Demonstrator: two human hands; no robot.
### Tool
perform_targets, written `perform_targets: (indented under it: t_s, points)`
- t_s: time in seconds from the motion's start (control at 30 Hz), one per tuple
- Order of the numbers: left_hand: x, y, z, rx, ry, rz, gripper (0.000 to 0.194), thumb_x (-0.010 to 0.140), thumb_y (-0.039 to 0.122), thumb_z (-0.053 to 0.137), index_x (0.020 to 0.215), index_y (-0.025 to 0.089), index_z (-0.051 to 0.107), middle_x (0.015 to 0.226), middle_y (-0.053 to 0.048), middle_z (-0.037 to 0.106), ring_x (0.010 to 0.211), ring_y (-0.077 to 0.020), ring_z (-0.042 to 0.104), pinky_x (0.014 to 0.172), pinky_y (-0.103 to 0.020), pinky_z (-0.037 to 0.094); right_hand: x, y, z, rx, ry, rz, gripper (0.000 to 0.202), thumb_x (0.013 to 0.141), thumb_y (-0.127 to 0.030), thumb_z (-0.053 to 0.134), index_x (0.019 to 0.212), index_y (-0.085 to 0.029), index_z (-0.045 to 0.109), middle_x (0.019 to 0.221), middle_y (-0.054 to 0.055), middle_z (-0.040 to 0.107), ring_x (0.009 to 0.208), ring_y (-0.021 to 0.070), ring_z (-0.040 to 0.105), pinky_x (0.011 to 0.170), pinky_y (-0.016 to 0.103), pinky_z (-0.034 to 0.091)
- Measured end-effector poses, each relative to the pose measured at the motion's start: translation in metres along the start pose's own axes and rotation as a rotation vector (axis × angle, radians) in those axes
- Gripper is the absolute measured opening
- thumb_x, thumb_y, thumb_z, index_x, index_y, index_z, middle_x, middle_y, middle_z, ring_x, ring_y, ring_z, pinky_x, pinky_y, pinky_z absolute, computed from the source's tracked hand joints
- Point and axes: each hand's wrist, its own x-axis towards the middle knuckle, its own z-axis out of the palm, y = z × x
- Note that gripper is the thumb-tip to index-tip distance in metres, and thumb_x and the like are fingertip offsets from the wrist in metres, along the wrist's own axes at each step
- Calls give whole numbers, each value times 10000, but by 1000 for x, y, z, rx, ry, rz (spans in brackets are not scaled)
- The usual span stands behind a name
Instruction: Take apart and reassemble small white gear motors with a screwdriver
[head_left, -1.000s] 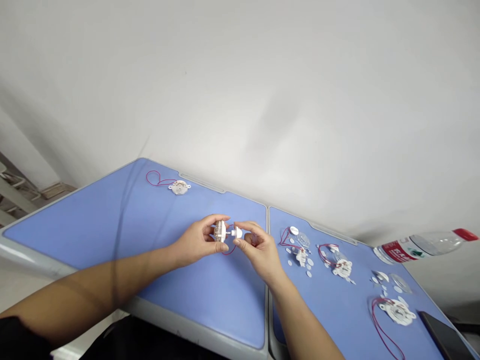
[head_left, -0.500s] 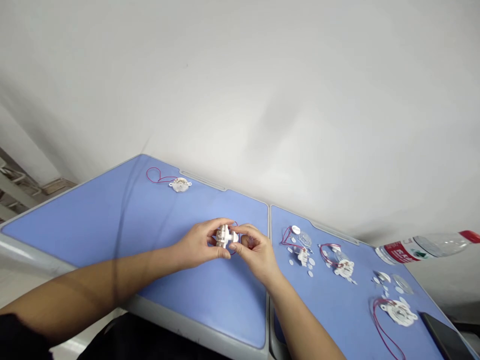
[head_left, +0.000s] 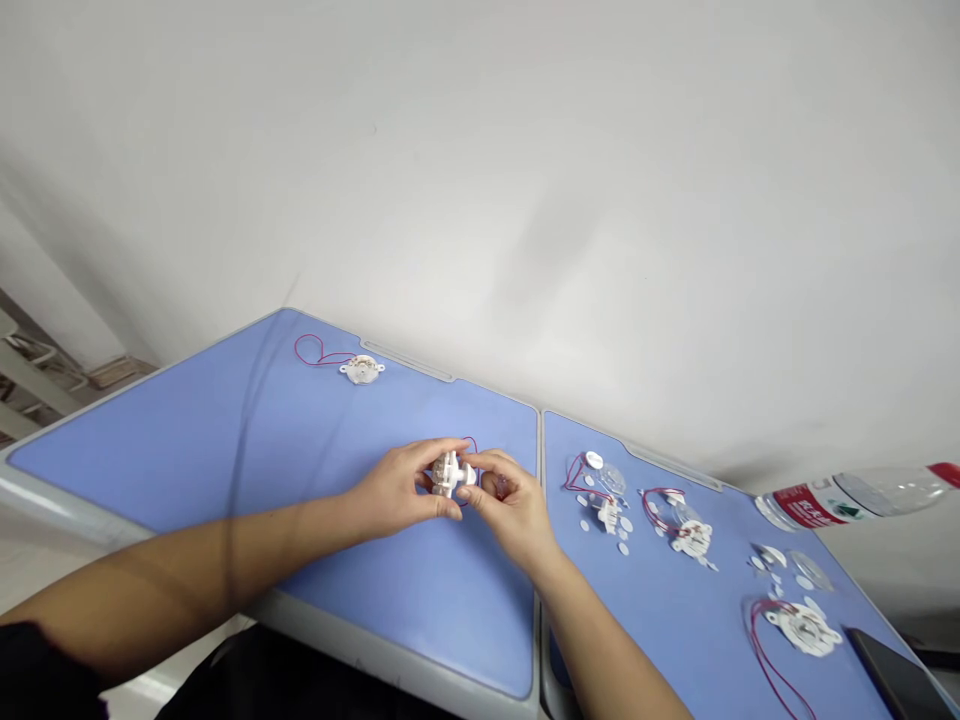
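Over the left blue desk, both hands meet around a small round white plastic assembly [head_left: 445, 473] with a stem on its right side. My left hand [head_left: 397, 491] grips its round body between thumb and fingers. At the other end, my right hand [head_left: 519, 508] pinches the white knob-like end [head_left: 469, 475] between thumb and index finger. A thin red wire [head_left: 475, 444] loops behind the fingers. Toward the back of this desk lies a similar white and clear round assembly [head_left: 363, 369] with its own red wire loop. The fingers hide part of the held piece.
The right desk [head_left: 637, 640] holds several white assemblies with red wires, such as one [head_left: 804, 629] near a black phone [head_left: 896, 675]. Clear covers [head_left: 613, 478] and small white discs [head_left: 627, 524] lie scattered there. A bottle [head_left: 817, 503] stands by the wall [head_left: 480, 200].
Both hands keep the same hold on the white assembly, with barely any movement. The view has shifted slightly, so the desk items appear a little further right.
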Motion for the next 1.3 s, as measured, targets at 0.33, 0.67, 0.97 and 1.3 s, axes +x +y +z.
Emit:
perform_targets:
  t_s: [0.33,0.67,0.97,1.3]
  points:
    - [3,0,-2,-315,-84,-169,859,608,148,789,1391,166,435,991,-70,711,906,-207,671,803,-335,526,6,-5,-6,255,-110,319,369,708,-451,761,953,-177,722,610,-33,543,424,40,223,405,214,170]
    - [2,-2,3,-216,-39,-54,673,600,138,741,1248,176,561,1087,-83,618,804,-181,656,630,-304,569,7,-3,-3,296,-116,420,401,663,-439,806,948,-190,674,645,-48,546,404,25,246,395,220,106]
    - [6,-7,0,-136,25,-25,632,606,217,743,1208,162,556,1027,-58,595,779,-163,641,669,-300,549,6,-7,-8,126,-56,351,439,747,-579,677,877,-160,675,540,-63,462,428,57,264,420,222,193]
    - [3,-5,-3,-206,-61,-131,825,596,250,796,1344,158,461,885,-38,662,767,-180,638,695,-320,515,5,-9,-2,86,-55,308,280,692,-424,752,824,-183,697,673,8,627,601,137,507,532,249,372]
